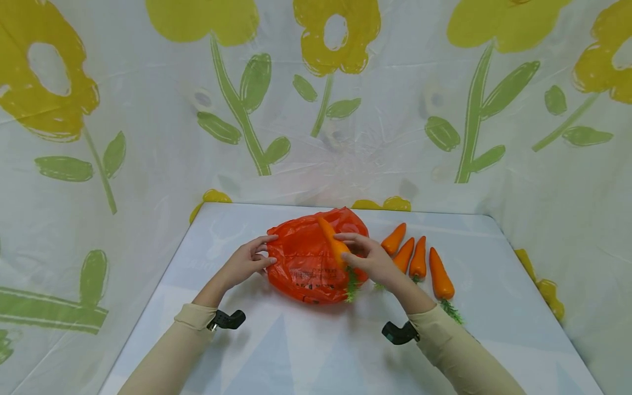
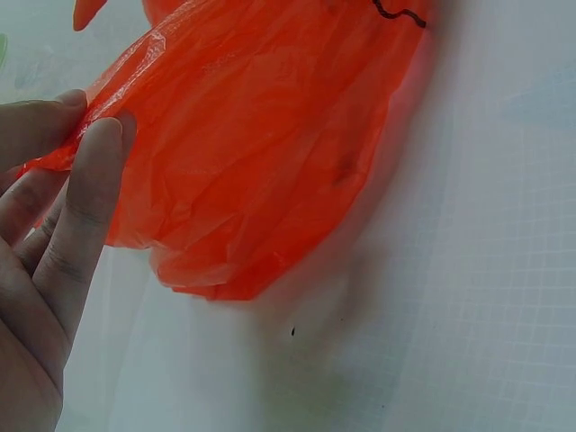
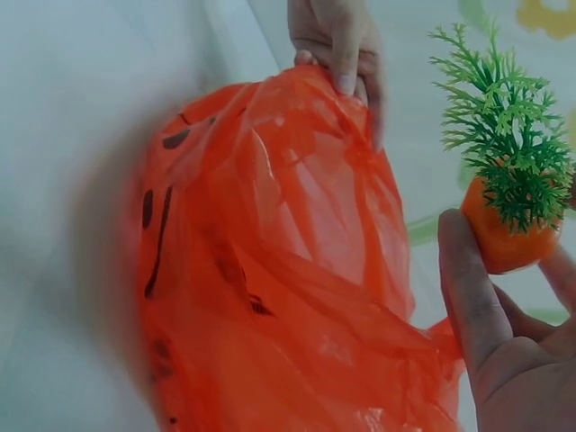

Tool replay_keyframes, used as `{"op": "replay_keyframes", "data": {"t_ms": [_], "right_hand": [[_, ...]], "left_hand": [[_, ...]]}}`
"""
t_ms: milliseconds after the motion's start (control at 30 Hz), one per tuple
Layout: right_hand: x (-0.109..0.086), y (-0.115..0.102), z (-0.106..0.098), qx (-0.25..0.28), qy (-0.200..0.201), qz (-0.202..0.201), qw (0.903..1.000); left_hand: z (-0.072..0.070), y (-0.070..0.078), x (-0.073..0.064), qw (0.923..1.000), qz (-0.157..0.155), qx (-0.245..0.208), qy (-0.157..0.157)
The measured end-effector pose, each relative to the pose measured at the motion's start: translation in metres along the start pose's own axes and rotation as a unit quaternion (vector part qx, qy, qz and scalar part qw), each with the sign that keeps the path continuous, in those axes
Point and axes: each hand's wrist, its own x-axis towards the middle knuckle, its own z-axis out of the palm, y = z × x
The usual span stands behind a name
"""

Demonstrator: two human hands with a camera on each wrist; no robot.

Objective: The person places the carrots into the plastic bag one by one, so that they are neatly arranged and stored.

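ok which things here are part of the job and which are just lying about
Part of the job:
red bag, pinched by the left hand
carrot, held by the right hand
four loose carrots, probably, since they match

Apart from it:
flowered sheet, a backdrop
wrist cameras, merely worn

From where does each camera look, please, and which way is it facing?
Head: worn there, facing forward and down at a crumpled red plastic bag; showing left hand, right hand, beige sleeves.
Left wrist: worn there, facing the bag; left hand shows.
Right wrist: worn there, facing the bag and a green-leaved, tapered orange carrot; both hands show.
Both wrist views share the bag.
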Motion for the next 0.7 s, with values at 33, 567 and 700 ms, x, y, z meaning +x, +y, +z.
{"op": "replay_keyframes", "data": {"t_ms": [33, 567, 700], "right_hand": [[0.0, 0.0, 0.001, -0.002, 0.0, 0.005, 1.0], [0.006, 0.001, 0.014, -0.021, -0.006, 0.065, 0.9976], [0.008, 0.004, 0.017, -0.029, -0.002, 0.073, 0.9969]], "left_hand": [[0.0, 0.0, 0.0, 1.0, -0.001, 0.0, 0.001], [0.0, 0.001, -0.001, 1.0, 0.002, -0.007, 0.001], [0.0, 0.0, -0.001, 1.0, 0.001, -0.005, 0.001]]}}
